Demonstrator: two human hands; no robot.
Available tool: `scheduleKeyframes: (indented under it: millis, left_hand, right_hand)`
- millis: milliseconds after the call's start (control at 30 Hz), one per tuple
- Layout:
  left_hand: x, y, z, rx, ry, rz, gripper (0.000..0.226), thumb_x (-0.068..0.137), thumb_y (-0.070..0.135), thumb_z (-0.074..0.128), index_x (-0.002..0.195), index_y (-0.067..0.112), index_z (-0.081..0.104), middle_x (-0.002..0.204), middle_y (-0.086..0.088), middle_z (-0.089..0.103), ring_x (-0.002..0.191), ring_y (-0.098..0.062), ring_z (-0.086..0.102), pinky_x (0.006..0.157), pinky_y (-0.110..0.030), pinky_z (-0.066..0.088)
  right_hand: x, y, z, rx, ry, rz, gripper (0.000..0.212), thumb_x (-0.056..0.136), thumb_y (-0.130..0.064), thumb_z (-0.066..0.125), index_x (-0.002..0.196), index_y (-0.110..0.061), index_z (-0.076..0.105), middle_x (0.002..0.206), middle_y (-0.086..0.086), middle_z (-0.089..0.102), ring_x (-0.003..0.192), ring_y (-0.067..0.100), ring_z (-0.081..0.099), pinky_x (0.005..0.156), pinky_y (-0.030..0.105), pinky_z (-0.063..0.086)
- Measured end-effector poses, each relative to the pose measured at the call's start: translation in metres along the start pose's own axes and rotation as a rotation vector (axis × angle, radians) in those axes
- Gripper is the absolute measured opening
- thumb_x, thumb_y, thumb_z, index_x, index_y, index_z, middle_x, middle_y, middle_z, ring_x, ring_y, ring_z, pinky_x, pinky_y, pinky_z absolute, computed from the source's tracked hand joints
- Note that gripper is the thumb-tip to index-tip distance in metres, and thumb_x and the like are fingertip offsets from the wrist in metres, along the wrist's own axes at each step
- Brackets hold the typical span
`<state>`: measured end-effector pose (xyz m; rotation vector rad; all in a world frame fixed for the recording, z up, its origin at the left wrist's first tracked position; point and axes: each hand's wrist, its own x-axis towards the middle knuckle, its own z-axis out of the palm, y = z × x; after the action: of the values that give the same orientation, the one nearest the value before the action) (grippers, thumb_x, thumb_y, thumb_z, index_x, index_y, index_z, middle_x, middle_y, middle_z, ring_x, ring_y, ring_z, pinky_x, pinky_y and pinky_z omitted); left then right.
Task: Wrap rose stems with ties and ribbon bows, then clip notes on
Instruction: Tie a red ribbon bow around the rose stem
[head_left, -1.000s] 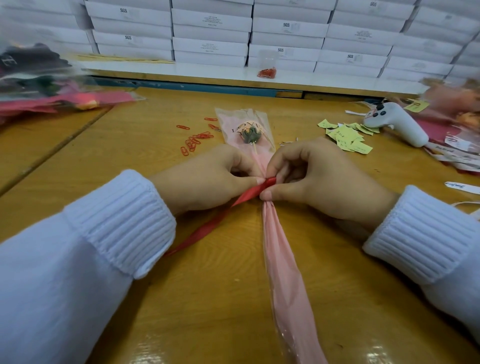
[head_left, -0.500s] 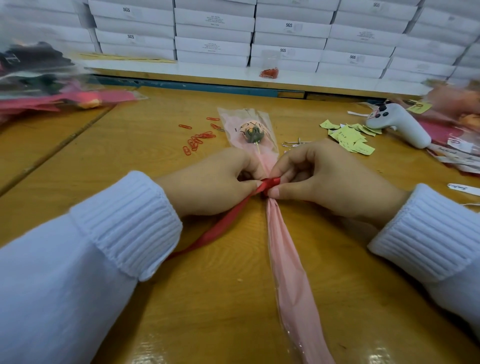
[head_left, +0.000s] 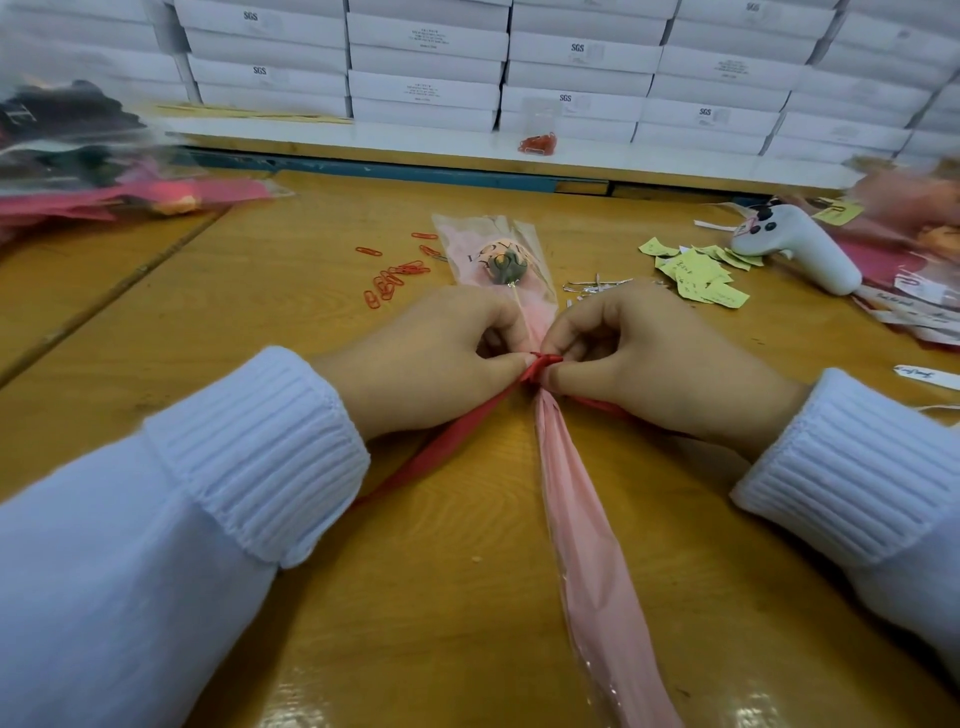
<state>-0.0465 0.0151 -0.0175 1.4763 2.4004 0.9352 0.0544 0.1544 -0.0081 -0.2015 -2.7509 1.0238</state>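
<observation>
Now our left hand (head_left: 431, 358) and right hand (head_left: 660, 358) pinch the red ribbon (head_left: 467, 423). The wrapped stem (head_left: 571, 493) runs near to far between them.

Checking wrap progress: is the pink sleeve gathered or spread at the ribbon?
Gathered: the pink sleeve narrows tightly under the red ribbon, widening on both sides.

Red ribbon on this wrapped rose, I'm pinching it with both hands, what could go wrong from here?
1. The left hand and right hand pinch the red ribbon where the pink wrap is gathered. On that slick film the knot might slide or loosen if either grip eases.
2. The ribbon's tails run under both hands, so a sleeve could snag them.
3. A hard pull might bend the thin stem.
</observation>
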Motion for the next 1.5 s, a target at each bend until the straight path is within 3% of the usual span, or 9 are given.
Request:
scheduleKeyframes:
  millis: [233,333,500,567,733,867,1100,1300,1500]
  left_hand:
    - [-0.004,0.002,-0.004,-0.191,-0.023,-0.02,0.019,0.091,0.02,0.059,0.077,0.02,0.072,0.068,0.014,0.067,0.066,0.002,0.06,0.065,-0.011,0.046]
    - [-0.004,0.002,-0.004,-0.253,-0.023,-0.049,0.024,0.093,0.021,0.056,0.074,0.014,0.069,0.064,0.002,0.066,0.059,-0.004,0.059,0.06,-0.016,0.048]
    - [-0.004,0.0,-0.004,-0.413,-0.037,-0.165,0.009,0.086,0.006,0.065,0.08,0.007,0.071,0.069,-0.007,0.072,0.06,-0.011,0.063,0.057,-0.016,0.051]
    - [-0.003,-0.001,-0.002,-0.461,-0.015,-0.203,0.014,0.08,0.0,0.068,0.088,0.011,0.066,0.073,-0.006,0.073,0.063,-0.012,0.067,0.06,-0.02,0.055]
    - [-0.002,0.0,0.0,-0.458,0.012,-0.223,0.016,0.082,0.0,0.067,0.088,0.013,0.061,0.067,0.001,0.072,0.059,-0.012,0.068,0.059,-0.021,0.057]
    - [-0.003,0.002,0.001,-0.397,0.018,-0.193,0.016,0.084,-0.002,0.063,0.089,0.013,0.061,0.069,-0.001,0.071,0.067,-0.014,0.071,0.068,-0.023,0.058]
    - [-0.003,0.004,0.002,-0.345,0.023,-0.165,0.02,0.085,-0.002,0.062,0.087,0.018,0.06,0.071,0.0,0.071,0.068,-0.013,0.071,0.072,-0.028,0.058]
    - [-0.003,0.005,0.005,-0.298,0.101,-0.128,0.02,0.084,0.005,0.065,0.08,0.024,0.06,0.078,0.002,0.067,0.075,-0.015,0.069,0.08,-0.035,0.057]
    - [-0.003,0.003,0.003,-0.222,0.199,-0.088,0.023,0.084,0.002,0.064,0.08,0.024,0.061,0.076,0.005,0.064,0.074,-0.012,0.067,0.075,-0.034,0.058]
  right_hand:
    - [0.0,0.0,0.0,0.012,-0.004,-0.008,0.005,0.076,-0.008,0.076,0.079,-0.011,0.074,0.061,-0.005,0.062,0.05,-0.002,0.052,0.051,0.01,0.041]
    - [0.0,0.001,-0.001,0.014,-0.007,-0.015,0.004,0.076,-0.01,0.076,0.079,-0.013,0.074,0.063,-0.003,0.064,0.053,0.0,0.053,0.055,0.016,0.045]
    - [-0.001,0.001,-0.002,0.028,-0.006,-0.027,0.005,0.074,-0.011,0.078,0.077,-0.014,0.075,0.066,0.001,0.067,0.055,0.0,0.056,0.057,0.017,0.047]
    - [-0.001,0.001,-0.002,0.027,-0.013,-0.028,0.007,0.074,-0.011,0.079,0.079,-0.011,0.075,0.068,0.003,0.068,0.055,0.001,0.056,0.058,0.018,0.048]
    - [-0.002,-0.002,-0.004,0.068,-0.052,0.006,0.008,0.075,-0.007,0.077,0.082,-0.01,0.075,0.071,0.005,0.069,0.055,0.001,0.057,0.056,0.013,0.047]
    - [-0.003,-0.002,-0.009,0.194,-0.069,0.131,0.015,0.083,0.0,0.065,0.083,-0.013,0.074,0.065,0.007,0.065,0.05,0.015,0.05,0.049,0.022,0.04]
    - [-0.004,-0.001,-0.009,0.154,-0.034,0.149,0.011,0.084,-0.015,0.069,0.076,-0.022,0.071,0.067,-0.009,0.065,0.047,-0.002,0.05,0.049,0.01,0.044]
    - [-0.002,0.004,-0.008,0.323,-0.008,0.194,0.011,0.087,-0.005,0.064,0.079,-0.011,0.067,0.053,-0.007,0.063,0.045,-0.002,0.054,0.045,0.009,0.041]
    - [-0.002,0.006,-0.012,0.206,-0.031,0.208,0.012,0.082,-0.006,0.07,0.075,-0.015,0.073,0.063,0.005,0.07,0.055,0.015,0.056,0.053,0.02,0.046]
